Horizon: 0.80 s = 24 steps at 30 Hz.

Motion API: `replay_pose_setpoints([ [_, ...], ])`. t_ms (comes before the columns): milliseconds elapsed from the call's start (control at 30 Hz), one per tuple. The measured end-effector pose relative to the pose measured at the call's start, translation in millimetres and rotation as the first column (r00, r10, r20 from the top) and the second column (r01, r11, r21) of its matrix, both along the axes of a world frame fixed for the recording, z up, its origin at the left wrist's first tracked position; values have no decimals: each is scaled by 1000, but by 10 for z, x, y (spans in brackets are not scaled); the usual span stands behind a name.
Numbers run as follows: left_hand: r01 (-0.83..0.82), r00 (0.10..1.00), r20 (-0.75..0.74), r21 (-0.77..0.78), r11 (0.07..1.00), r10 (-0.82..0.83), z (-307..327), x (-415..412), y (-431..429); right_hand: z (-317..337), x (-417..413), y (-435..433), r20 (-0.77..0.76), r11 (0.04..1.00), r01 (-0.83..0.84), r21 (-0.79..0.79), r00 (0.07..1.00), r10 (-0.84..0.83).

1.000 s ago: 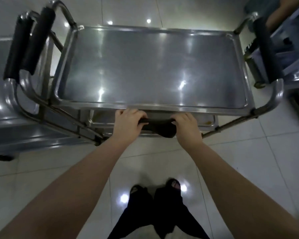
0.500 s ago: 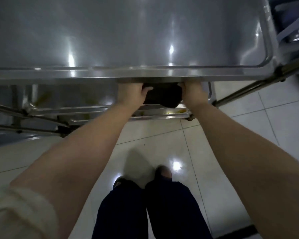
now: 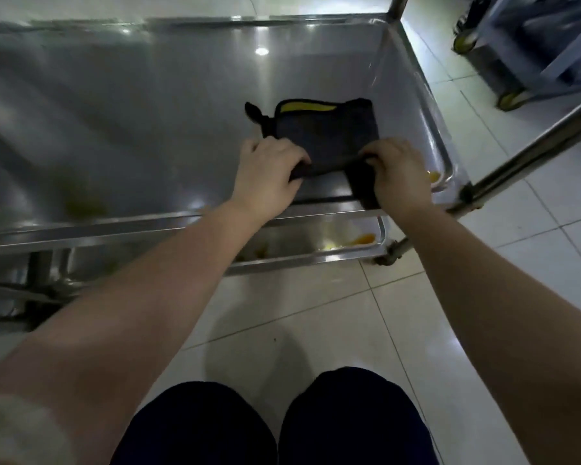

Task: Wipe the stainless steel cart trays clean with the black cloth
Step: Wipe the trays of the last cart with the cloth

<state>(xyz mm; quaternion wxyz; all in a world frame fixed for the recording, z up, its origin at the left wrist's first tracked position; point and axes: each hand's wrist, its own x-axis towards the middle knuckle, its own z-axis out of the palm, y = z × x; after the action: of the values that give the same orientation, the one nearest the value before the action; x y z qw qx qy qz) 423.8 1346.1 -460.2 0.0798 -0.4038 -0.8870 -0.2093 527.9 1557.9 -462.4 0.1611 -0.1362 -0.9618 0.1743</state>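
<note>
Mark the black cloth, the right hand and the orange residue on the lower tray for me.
black cloth (image 3: 329, 135), head view, middle of its flat dark face.
right hand (image 3: 396, 169), head view, back of the hand.
orange residue (image 3: 363, 239), head view, smear at the right end of the lower tray (image 3: 299, 263).

- Dim indoor light; overhead lamps show as small white glare spots on the tray (image 3: 148, 129) and glossy floor (image 3: 316, 313).
- A soft shadow lies on the floor tiles.
- The tray's left side is motion-smeared; the cloth (image 3: 326, 135) is sharper.
- Wide-angle bending at the edges; the sleeve (image 3: 14, 431) is blurred.
</note>
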Motion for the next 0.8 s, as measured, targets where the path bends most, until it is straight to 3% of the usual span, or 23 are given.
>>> replay_pose_setpoints([
  [100, -20, 999, -46, 38, 999, 22, -37, 14, 43, -116, 68, 30, -85, 995, -99, 30, 991, 101],
  [167, -2, 999, -35, 29, 1000, 3, 15, -45, 50, -21, 44, 43, -58, 989, -142, 32, 988, 144],
  [233, 75, 997, 20, 35, 997, -76, 83, -64, 22, 126, -61, -23, 28, 997, -75, 30, 997, 74],
  [300, 92, 967, 223, 161, 983, -127, 169, -110, -16, 244, -289, -193, 81, 995, 21, 97, 996, -29],
  [367, -43, 935, 347, 324, 945, -76, 213, -321, 7, 277, -563, -403, 229, 992, 81, 101, 968, -103],
  [400, -109, 944, 329, 317, 942, -1, 198, -491, 23, 266, -676, -490, 360, 991, 94, 92, 925, -121],
  [467, -198, 955, 240, 90, 976, 172, 108, -868, 17, 148, -835, -580, 529, 988, 138, 76, 834, -157],
  [567, -238, 936, 171, -339, 910, 308, -75, -1181, -59, -18, -877, -557, 528, 984, 140, 109, 831, -176],
  [800, -272, 925, 121, -449, 851, 359, -161, -1261, -15, -67, -1014, -340, 477, 983, 38, 182, 870, -122],
])
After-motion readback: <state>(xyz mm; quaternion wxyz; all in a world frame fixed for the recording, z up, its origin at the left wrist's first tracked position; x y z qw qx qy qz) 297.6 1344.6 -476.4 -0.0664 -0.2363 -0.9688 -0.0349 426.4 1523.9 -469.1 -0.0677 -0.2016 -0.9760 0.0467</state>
